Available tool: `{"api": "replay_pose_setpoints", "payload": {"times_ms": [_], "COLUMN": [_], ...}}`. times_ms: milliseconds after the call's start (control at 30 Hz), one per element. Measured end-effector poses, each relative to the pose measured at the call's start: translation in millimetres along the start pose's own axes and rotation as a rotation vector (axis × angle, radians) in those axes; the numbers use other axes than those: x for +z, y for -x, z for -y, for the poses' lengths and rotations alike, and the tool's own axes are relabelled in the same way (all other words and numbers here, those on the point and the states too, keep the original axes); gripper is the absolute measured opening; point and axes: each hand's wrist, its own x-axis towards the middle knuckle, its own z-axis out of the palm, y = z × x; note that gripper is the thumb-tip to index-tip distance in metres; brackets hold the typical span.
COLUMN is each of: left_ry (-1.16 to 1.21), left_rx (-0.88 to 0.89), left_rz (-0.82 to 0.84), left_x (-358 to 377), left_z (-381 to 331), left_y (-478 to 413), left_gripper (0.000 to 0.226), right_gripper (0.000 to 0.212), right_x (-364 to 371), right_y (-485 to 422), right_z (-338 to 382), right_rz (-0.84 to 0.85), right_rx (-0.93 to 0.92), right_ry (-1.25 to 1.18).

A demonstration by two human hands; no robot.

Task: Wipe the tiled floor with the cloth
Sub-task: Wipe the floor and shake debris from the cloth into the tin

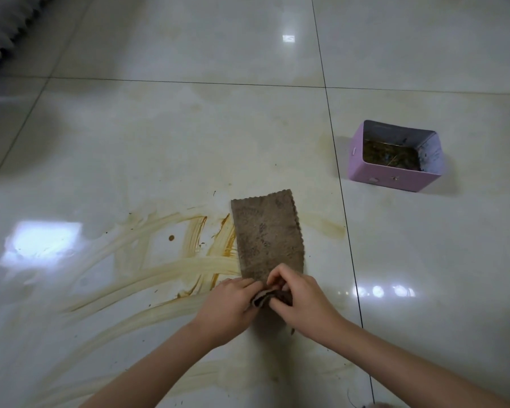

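The brown cloth [267,235] lies flat on the tiled floor [159,148], at about 6 o'clock, next to the yellow-brown smears [165,269]. It seems laid out so it can be folded. The left hand [228,306] and right hand [302,301] touch each other and pinch its near edge, fingers curled. A pink box [393,156] sits at 2 o'clock.

Indoor room, likely a home: a glossy cream tiled floor [189,136] with thin dark grout lines [333,142] mirrors ceiling lights [288,38]; a small pink box [392,179] and a grey fringed fabric edge [0,39] sit on it.
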Motion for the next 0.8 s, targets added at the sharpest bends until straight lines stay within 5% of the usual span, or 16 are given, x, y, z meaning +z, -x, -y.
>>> {"api": "replay_pose_setpoints", "payload": {"times_ms": [133,333,567,800], "left_ry": [0.045,-0.015,0.351,0.779], "left_rx": [0.065,0.078,-0.235,-0.632], "left_rz": [0.082,0.155,0.314,-0.097], "left_x": [-12,-11,-27,-53], "left_z": [8,3,13,33], "left_y": [-1,1,0,-63], "left_gripper": [0.036,0.035,0.044,0.027], "right_gripper": [0.045,0.026,0.02,0.015], "right_x": [4,6,-41,-58], "right_y": [4,6,4,-81], "right_z": [-14,-24,-18,-11], "right_rz": [0.162,0.094,0.219,-0.023], "right_rx": [0.084,0.141,0.174,0.344], "right_ry": [0.272,0.486,0.448,0.085]}}
